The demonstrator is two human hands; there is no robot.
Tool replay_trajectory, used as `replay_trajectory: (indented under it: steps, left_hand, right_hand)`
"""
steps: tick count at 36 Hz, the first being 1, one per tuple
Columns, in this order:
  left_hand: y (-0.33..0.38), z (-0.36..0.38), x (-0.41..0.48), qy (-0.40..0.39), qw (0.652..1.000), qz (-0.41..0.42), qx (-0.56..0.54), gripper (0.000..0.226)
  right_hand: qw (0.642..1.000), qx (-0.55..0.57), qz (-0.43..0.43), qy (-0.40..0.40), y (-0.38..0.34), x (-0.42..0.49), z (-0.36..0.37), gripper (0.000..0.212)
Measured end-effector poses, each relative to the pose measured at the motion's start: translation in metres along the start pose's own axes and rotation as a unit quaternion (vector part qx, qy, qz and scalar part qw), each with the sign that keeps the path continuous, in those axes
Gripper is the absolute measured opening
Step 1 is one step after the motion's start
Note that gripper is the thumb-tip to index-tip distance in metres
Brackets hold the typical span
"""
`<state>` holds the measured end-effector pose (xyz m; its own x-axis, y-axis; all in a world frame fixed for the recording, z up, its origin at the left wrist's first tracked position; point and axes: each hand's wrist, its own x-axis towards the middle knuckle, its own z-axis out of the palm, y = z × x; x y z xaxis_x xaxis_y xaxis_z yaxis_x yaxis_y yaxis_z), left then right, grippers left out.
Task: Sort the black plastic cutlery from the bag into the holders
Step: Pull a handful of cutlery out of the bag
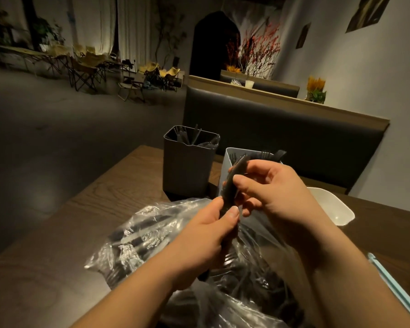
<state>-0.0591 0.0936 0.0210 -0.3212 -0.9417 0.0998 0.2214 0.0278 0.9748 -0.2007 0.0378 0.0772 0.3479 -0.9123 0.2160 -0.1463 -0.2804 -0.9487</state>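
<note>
You hold a black plastic knife [234, 178] upright between both hands, its serrated edge catching the light near the tip. Your left hand [204, 235] grips the lower handle end, with the fingers curled round it and the thumb pressed flat on the front. Your right hand [275, 192] pinches the blade higher up, thumb against forefinger, with the other fingers loosely bent behind. The knife sits above the clear, crinkled plastic bag [140, 240], which lies open on the table and shows more black cutlery [137, 233] through its glossy film.

Just beyond the knife's tip stands a pale, smooth-walled holder [230, 159] with rounded corners and dark pieces poking above its rim. To its left is a taller dark grey holder [187, 169], rectangular and matt, with thin black handles standing inside. Both rest on a brown wood-grain table [92, 209]. A white, shallow, rounded dish [334, 207] lies to your right, and a pale blue strip [398, 292] runs along the right edge. A dark padded bench back [282, 129] with a wooden top edge rises behind the table.
</note>
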Motion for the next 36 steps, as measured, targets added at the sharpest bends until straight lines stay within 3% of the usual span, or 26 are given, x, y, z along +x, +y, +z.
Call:
replay_trajectory:
  steps: [3, 7, 10, 15, 20, 25, 36]
  left_hand:
    - [0.006, -0.003, 0.001, 0.024, 0.999, 0.016, 0.021, 0.019]
    - [-0.003, -0.017, 0.01, 0.151, 0.977, 0.067, 0.137, 0.007]
    - [-0.007, -0.025, 0.015, 0.233, 0.953, 0.082, 0.174, 0.009]
    - [-0.008, -0.03, 0.019, 0.303, 0.944, 0.08, 0.107, 0.023]
    - [-0.007, -0.031, 0.018, 0.311, 0.943, 0.103, 0.056, 0.018]
    - [-0.004, -0.026, 0.015, 0.282, 0.949, 0.123, 0.062, 0.014]
    - [-0.001, -0.03, 0.016, 0.3, 0.944, 0.13, 0.039, 0.014]
  right_hand:
    - [0.997, -0.079, -0.013, 0.013, -0.009, 0.009, 0.005, 0.008]
    - [0.989, -0.148, -0.01, 0.02, -0.025, 0.027, 0.016, 0.007]
    - [0.991, -0.115, -0.023, 0.069, -0.042, 0.039, 0.015, 0.009]
    - [0.982, -0.003, -0.048, 0.182, -0.082, 0.07, 0.001, 0.015]
    - [0.953, 0.033, -0.115, 0.279, -0.083, 0.114, 0.004, 0.014]
    - [0.95, -0.012, -0.124, 0.288, -0.059, 0.142, 0.026, 0.019]
    - [0.944, -0.091, -0.146, 0.281, -0.043, 0.152, 0.031, 0.013]
